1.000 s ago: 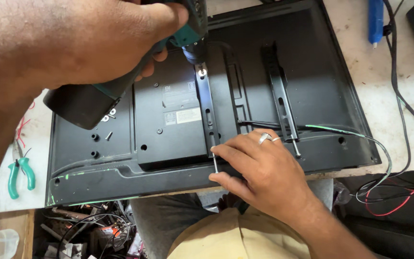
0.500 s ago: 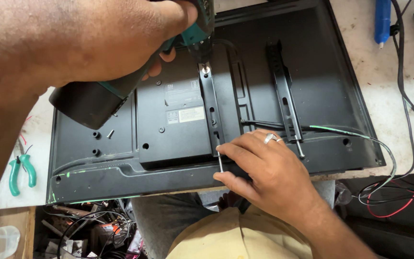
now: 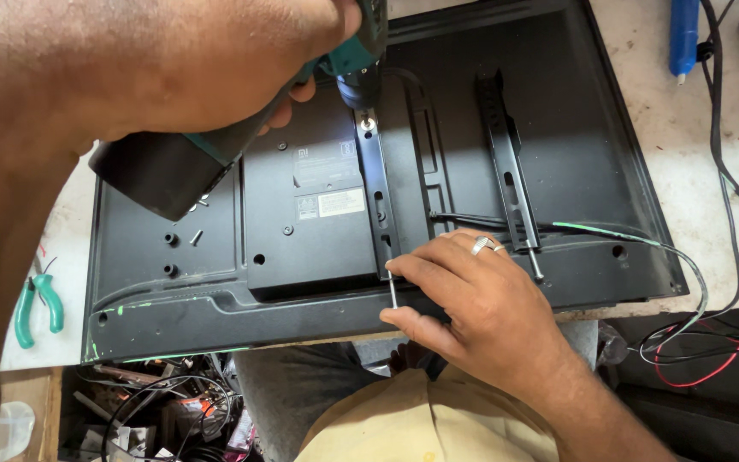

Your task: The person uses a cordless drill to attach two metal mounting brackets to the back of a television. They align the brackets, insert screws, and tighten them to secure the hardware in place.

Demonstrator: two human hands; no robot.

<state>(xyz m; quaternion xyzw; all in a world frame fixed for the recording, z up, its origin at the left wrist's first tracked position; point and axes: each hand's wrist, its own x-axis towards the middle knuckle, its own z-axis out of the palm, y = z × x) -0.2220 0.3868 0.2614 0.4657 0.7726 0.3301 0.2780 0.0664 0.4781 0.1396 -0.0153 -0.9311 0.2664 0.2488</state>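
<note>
A black flat-screen set (image 3: pixel 575 154) lies face down on the bench, back panel up. My left hand (image 3: pixel 241 60) is shut on a teal and black cordless drill (image 3: pixel 164 171), whose tip presses on a screw at the top end of the left metal mounting bracket (image 3: pixel 375 188). My right hand (image 3: pixel 481 299), with a ring on one finger, rests at the lower end of that bracket and pinches a thin metal pin (image 3: pixel 393 293) between thumb and forefinger. A second bracket (image 3: pixel 502 162) lies to the right.
Green-handled pliers (image 3: pixel 38 304) lie left of the set. Loose screws (image 3: pixel 197 237) sit on the back panel. A blue tool (image 3: pixel 684 34) and black cables (image 3: pixel 720 171) are at the right; red and grey wires (image 3: pixel 694 359) trail off the front edge. Scrap fills a box (image 3: pixel 164 411) below.
The drill stays on the top bracket screw and my right hand keeps its pinch on the pin. The view has shifted slightly.
</note>
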